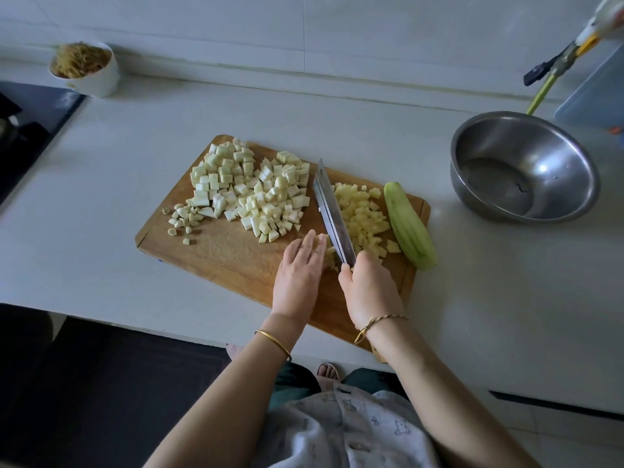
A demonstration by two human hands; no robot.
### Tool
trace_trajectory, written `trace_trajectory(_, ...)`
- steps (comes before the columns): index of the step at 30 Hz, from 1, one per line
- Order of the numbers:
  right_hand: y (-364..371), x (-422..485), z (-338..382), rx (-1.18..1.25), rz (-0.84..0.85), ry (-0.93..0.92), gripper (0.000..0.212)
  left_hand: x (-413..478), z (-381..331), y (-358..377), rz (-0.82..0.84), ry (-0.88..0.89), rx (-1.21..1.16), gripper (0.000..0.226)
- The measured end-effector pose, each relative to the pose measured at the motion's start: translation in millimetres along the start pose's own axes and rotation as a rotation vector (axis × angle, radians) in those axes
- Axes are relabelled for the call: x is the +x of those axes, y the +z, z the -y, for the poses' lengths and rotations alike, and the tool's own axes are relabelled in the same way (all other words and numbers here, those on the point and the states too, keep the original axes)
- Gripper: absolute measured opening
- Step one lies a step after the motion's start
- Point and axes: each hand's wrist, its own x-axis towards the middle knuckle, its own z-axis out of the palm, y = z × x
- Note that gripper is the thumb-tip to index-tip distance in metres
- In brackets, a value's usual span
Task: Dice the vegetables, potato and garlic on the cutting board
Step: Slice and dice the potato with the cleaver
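On the cutting board (229, 251), vegetable cubes (250, 190) lie left of the knife (329, 204), potato dice (361, 214) right.

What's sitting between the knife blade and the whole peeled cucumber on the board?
In the head view, a pile of small yellowish potato dice fills the stretch between the knife and the peeled cucumber, on the cutting board.

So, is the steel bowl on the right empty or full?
Empty of food: the steel bowl shows only its bare, shiny inside, with no pieces. Any water inside: cannot tell.
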Motion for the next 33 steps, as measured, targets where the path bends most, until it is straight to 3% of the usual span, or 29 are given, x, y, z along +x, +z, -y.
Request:
trace_trajectory(12, -8, 5, -13, 0.242, -0.040, 0.013, 0.026, 0, -1, -21, 0.018, -0.063, -0.183, 0.053)
trace_trajectory(16, -15, -1, -10, 0.213, -0.079, -0.053, 0.028, -3, -2, -19, -0.027, -0.053, -0.185, 0.027)
trace_trajectory(23, -11, -5, -14, 0.192, -0.012, -0.018, 0.030, 2, -3, -16, -0.062, -0.019, -0.199, 0.011)
trace_trajectory(26, -11, -4, -14, 0.190, 0.002, -0.015, 0.031, 3, -3, -13, -0.065, -0.016, -0.209, 0.011)
trace_trajectory(30, -12, -2, -8, 0.155, -0.009, -0.015, 0.026, 5, -5, -13, -0.082, 0.000, -0.211, 0.029)
trace_trajectory(33, -10, -3, -3, 0.106, -0.015, 0.001, 0.022, 7, -5, -13, -0.070, -0.007, -0.230, 0.025)
